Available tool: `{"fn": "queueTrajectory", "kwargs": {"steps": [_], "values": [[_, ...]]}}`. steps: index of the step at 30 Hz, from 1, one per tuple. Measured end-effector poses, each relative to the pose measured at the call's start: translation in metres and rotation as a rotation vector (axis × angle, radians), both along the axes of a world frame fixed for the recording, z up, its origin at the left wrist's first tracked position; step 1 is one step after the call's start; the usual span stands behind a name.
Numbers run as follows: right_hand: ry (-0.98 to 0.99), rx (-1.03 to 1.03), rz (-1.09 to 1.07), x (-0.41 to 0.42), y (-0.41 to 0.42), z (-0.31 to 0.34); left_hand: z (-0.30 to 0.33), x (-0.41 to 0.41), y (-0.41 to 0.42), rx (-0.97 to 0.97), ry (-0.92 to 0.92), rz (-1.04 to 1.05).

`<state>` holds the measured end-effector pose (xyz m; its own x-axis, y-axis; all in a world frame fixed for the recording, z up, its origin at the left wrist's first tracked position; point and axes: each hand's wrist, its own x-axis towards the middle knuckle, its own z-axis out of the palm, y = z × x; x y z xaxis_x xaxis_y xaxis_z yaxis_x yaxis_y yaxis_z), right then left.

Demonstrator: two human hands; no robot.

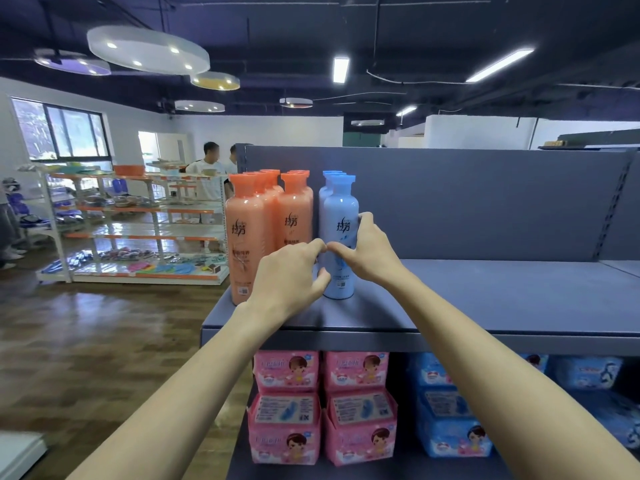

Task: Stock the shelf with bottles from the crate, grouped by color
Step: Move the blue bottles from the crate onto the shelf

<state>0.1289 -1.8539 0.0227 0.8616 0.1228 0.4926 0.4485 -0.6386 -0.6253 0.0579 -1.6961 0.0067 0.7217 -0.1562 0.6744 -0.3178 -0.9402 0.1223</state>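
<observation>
two hands in view: left hand [289, 271] and right hand [367, 249], both at the front blue bottle [341, 216]. blue shampoo bottles [333, 188] on the top shelf [485, 306]: at least three, in one file, counted by caps; any further ones hidden. orange shampoo bottles [277, 209]: two files, about four caps in the left, about three in the right, roughly seven; exact count unclear from overlap. below, pink packs [320, 407]: four, as two stacks of two. blue packs [450, 410]: at least four, some cut off or hidden by the arm. two people [216, 168] far behind.
</observation>
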Motion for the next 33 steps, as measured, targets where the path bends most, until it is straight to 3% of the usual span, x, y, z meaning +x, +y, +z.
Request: {"fn": "queueTrajectory", "kwargs": {"steps": [21,29,33], "values": [[0.065,0.042,0.007,0.024,0.011,0.001,0.002,0.014,0.011,0.008,0.0,0.014],[0.191,0.003,-0.014,0.006,0.005,0.004,0.004,0.004,0.011,0.049,0.022,0.017],[0.131,-0.007,-0.062,-0.014,0.0,0.011,0.013,-0.001,0.011,0.051,0.042,0.024]]}}
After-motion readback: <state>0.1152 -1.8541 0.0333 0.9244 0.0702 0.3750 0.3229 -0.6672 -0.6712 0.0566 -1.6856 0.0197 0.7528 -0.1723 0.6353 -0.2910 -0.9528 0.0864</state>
